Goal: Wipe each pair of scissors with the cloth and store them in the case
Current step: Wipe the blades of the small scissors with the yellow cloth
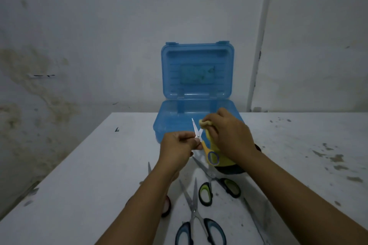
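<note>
While gripped: scissors (201, 141) (cloth-wrapped blade)

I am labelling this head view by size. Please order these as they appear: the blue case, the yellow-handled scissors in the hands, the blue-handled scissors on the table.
1. blue case, clearly largest.
2. blue-handled scissors, though nearness to the camera enlarges them.
3. yellow-handled scissors, partly hidden by the left hand.

Dim, bluish cast overall; no light source visible. Soft shadows under forearms on white table (83, 175). Wide-angle bending at edges. Slight softness, grain; no glare.
</note>
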